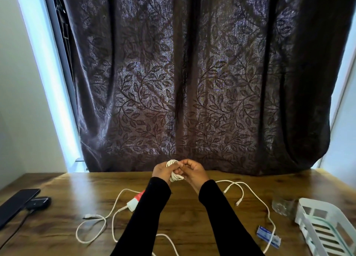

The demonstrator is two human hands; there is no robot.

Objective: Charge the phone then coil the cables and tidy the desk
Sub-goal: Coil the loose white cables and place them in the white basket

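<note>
Above the wooden desk (192, 213), my left hand (160, 172) grips a small coil of white cable (172, 163); loops stick out above and below the fist. My right hand (194, 171) pinches the coil's loose end right beside it. A dark phone (18, 203) lies at the desk's left edge with a dark cable running from it. A white charger plug (133, 204) with its loose white cable (90, 227) lies left of my arms. Another loose white cable (256, 196) trails over the desk on the right.
A white slatted plastic basket (325, 227) stands at the right front. A crumpled clear wrapper (282, 206) lies beside it, and a small blue-and-white packet (267, 236) nearer me. A dark case (39, 202) sits by the phone. A dark leaf-patterned curtain (192, 82) hangs behind the desk.
</note>
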